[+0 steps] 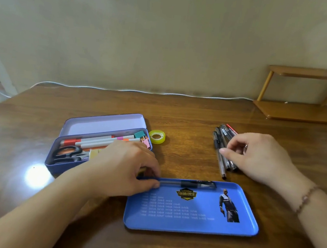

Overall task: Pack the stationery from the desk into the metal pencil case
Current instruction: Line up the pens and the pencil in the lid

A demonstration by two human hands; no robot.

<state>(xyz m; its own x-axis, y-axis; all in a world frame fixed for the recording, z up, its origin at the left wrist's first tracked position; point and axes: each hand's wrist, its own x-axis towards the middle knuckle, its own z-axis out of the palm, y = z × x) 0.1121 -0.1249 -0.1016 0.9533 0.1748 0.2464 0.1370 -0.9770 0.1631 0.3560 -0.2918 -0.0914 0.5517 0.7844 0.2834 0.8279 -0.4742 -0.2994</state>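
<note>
— Brown wooden desk (189, 114) is seen against a pale wall, with a white cable (141, 91) run along its far edge and a small wooden shelf (300, 113) at the far right.

— And at the near centre?

— A blue metal tray (190, 220), printed with a figure and rows of text, is laid flat. One black pen (191, 184) is lodged along its far rim. The pen's left end is pinched by the left hand (122, 169), fingers curled.

— Anything crowding that hand?

— Just behind it, the purple pencil case (54, 164) is seen open, lid back. Markers (102, 140), black-handled scissors (68, 153) and pastel binder clips (145, 138) are packed inside; part of the contents is hidden by the hand.

— To the right?

— A yellow tape roll (157, 136) is lying just beside the case. Further right, a loose bundle of pens (222, 146) is spread on the desk, and the right hand (258, 156) is laid over it, fingertips drawn together on the barrels. Whether one is actually gripped cannot be told.
</note>
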